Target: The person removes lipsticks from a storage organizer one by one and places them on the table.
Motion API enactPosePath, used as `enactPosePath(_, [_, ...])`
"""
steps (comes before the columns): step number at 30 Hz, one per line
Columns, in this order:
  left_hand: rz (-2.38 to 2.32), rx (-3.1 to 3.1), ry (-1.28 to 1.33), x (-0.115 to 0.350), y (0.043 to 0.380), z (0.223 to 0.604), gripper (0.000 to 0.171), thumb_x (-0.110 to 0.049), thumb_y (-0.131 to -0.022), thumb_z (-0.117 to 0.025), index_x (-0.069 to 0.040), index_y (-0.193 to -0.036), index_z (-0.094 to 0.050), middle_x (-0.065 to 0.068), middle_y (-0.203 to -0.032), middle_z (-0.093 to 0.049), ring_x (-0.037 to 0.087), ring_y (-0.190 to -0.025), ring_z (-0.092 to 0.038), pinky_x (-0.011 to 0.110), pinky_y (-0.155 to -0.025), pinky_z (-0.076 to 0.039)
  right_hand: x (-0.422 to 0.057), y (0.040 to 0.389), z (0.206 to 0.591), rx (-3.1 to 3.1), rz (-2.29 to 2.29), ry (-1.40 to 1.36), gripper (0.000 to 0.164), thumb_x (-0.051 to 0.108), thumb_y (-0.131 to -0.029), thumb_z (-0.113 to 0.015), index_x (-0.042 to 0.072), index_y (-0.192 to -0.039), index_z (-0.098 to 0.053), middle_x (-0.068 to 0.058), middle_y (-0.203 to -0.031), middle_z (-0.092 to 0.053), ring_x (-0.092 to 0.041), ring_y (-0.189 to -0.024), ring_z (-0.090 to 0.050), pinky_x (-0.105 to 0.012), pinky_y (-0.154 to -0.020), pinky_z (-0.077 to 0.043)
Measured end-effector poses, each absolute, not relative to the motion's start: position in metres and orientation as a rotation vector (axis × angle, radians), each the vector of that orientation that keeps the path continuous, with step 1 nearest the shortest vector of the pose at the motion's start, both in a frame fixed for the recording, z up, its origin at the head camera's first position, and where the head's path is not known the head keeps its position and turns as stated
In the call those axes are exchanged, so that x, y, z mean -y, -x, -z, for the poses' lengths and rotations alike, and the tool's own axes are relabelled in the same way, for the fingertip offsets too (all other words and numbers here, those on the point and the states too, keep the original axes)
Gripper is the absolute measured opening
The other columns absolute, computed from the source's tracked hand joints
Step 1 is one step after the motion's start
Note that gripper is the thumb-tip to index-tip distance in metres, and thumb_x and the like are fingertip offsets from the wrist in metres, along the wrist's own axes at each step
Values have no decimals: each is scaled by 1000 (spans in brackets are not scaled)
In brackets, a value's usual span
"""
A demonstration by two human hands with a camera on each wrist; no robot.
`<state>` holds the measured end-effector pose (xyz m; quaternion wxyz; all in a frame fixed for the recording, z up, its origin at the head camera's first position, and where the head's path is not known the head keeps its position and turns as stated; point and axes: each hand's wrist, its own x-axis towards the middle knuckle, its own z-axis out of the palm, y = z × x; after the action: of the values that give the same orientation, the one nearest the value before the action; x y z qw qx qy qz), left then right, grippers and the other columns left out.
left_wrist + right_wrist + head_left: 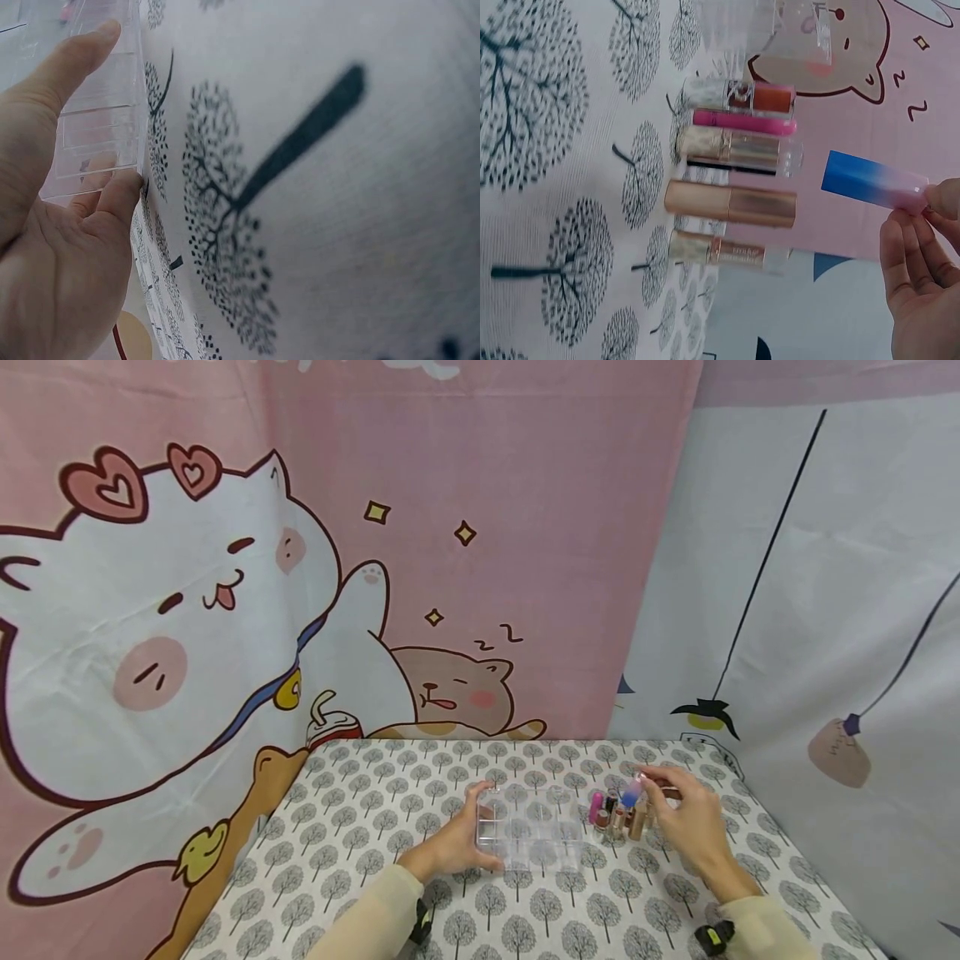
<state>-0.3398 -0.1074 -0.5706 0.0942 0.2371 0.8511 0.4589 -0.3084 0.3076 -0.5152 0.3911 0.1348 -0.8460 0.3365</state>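
My left hand holds a clear plastic organizer box by its left end. In the left wrist view, the thumb lies over the box's divided compartments and the other fingers reach along its far side. Above a group of upright lip products, my right hand pinches a blue-to-pink lipstick tube at its pink end. That group holds a bright pink tube, a rose-gold tube, a clear tube with an orange-red part and several others. The blue end of the held tube points down, clear of the cloth.
A white cloth printed with grey trees covers the table. The lip products stand just right of the box. Behind the table hangs a pink cartoon curtain, with a pale one along the right side.
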Motion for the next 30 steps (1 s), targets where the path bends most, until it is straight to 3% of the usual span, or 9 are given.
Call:
enactPosePath(16, [-1375, -2512, -713, 107, 341, 571, 144, -21, -81, -108, -46, -180, -7, 21, -163, -62, 35, -135, -71, 70, -127, -53, -339, 306, 515, 2220, -820, -255, 28, 2, -106, -83, 5, -134, -84, -14, -115, -83, 26, -101, -54, 4, -85, -49])
enactPosePath(22, [-1393, -2503, -710, 106, 341, 571, 143, -17, -81, -108, -46, -180, -8, 22, -162, -62, 35, -131, -72, 70, -123, -55, -349, 305, 514, 2225, -817, -242, 28, 1, -105, -83, 3, -133, -83, -16, -116, -82, 25, -101, -55, 5, -87, -48])
enactPosePath(30, [-1359, -2528, -707, 107, 341, 571, 144, -21, -81, -109, -44, -180, -7, 21, -162, -63, 35, -132, -73, 69, -125, -55, -360, 305, 523, 2303, -770, -229, 26, 2, -104, -84, 4, -130, -84, -19, -117, -83, 18, -97, -57, -3, -80, -54])
